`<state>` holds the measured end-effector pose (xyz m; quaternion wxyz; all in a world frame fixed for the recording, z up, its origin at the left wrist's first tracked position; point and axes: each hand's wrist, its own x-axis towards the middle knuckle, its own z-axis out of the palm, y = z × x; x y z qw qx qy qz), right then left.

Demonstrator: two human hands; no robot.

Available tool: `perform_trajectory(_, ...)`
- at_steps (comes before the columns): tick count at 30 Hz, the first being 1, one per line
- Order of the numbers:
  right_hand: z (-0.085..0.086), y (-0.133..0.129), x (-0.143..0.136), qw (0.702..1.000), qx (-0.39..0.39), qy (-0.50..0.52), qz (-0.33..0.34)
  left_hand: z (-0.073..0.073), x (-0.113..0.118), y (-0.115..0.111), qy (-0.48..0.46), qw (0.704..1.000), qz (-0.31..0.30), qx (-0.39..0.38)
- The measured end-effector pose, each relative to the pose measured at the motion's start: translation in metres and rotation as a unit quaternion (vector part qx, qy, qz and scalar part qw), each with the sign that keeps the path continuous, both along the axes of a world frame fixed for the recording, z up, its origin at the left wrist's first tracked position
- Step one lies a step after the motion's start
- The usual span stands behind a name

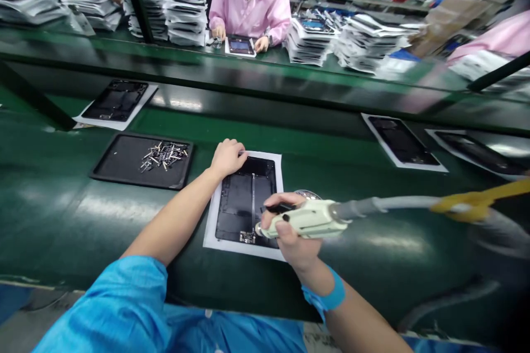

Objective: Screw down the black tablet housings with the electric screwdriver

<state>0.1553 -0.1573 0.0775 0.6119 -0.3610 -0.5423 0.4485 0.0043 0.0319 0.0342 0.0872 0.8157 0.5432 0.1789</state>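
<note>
A black tablet back shell (pixel 236 198) lies on a white sheet (pixel 212 231) in front of me. A thin pale strip runs down its middle to a small circuit board (pixel 247 237) near its lower edge. My left hand (pixel 227 158) is closed over the shell's upper left corner, its fingertips curled at the edge. My right hand (pixel 296 242) is wrapped around a pale green electric screwdriver (pixel 310 219), held almost level. The screwdriver's nose points left, close beside the small board; whether its tip touches is hidden. A round shiny dish (pixel 307 194) shows partly behind the screwdriver.
A black tray (pixel 128 162) with many small metal parts stands left. More shells lie on sheets at back left (pixel 118 100) and right (pixel 403 140). A grey cable (pixel 385 204) with yellow tape trails right. Across a raised ledge, a person in pink (pixel 250 5) works between stacks.
</note>
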Motion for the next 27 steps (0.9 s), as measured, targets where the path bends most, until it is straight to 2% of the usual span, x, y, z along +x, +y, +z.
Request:
perform_trajectory(3, -0.007, -0.004, -0.01, 0.999, 0.008, -0.013, 0.028, 0.001, 0.0, 0.0, 0.0, 1.0, -0.001, 0.0)
perform_trajectory(7, -0.014, -0.003, -0.011, 0.999, 0.037, -0.024, 0.02, 0.001, 0.001, 0.0, -0.004, 1.0, -0.002, -0.001)
perform_trajectory(12, -0.017, -0.003, -0.013, 0.998, 0.038, -0.051, 0.015, 0.0, 0.002, 0.0, -0.008, 1.0, -0.002, -0.008)
perform_trajectory(15, -0.015, -0.004, -0.017, 0.998, 0.033, -0.045, 0.018, 0.001, 0.001, -0.001, -0.01, 1.0, -0.003, -0.007)
perform_trajectory(21, -0.003, 0.001, -0.011, 0.991, 0.084, -0.097, 0.019, 0.001, -0.001, -0.001, -0.013, 1.0, -0.007, -0.006)
perform_trajectory(25, 0.006, 0.006, 0.006, 0.999, 0.035, -0.016, 0.029, 0.005, 0.0, -0.006, -0.013, 1.0, 0.007, 0.0)
perform_trajectory(27, 0.011, 0.01, 0.018, 0.999, 0.03, 0.031, -0.008, 0.014, -0.002, -0.014, -0.001, 0.999, 0.03, 0.011)
